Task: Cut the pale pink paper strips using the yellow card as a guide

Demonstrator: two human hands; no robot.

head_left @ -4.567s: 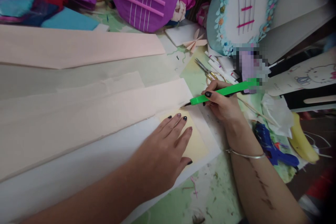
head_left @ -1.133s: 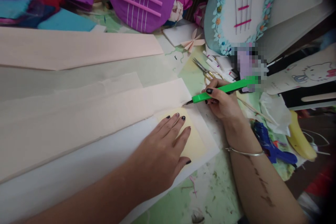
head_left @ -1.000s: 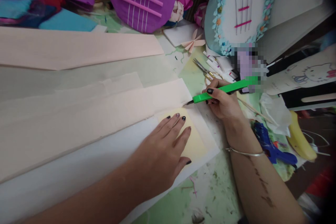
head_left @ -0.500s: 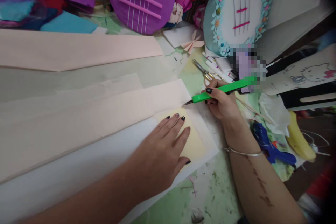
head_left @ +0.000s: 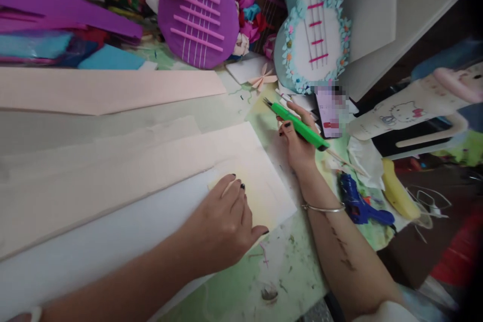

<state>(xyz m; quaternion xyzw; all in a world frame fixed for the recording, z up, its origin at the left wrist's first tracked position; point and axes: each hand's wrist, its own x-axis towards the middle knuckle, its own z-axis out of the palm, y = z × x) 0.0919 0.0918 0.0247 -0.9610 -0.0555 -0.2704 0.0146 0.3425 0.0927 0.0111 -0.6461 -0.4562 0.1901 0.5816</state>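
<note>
My left hand (head_left: 222,221) lies over a pale yellow sheet (head_left: 260,193) on a white board (head_left: 158,226), fingers slightly bent and thumb held apart. In my right hand (head_left: 300,143) is a green utility knife (head_left: 302,127), gripped between thumb and fingers and tilted up to the left. Its blade is hard to tell from the scissor tips (head_left: 267,102) showing beside it; the rest of the scissors is hidden. A long pale pink paper strip (head_left: 143,173) stretches across the board, its right end near my left fingers.
Behind stand a purple guitar-shaped craft (head_left: 199,25) and a light blue one (head_left: 317,40). Another pink piece (head_left: 113,90) lies farther back. To the right are a phone (head_left: 328,113), a tumbler (head_left: 403,110), a blue glue gun (head_left: 362,201) and a yellow banana-shaped thing (head_left: 400,188).
My right hand has lifted the knife off the strip's right end and moved back, turning its front upward. My left fingers have bent and drawn back slightly. The view has shifted.
</note>
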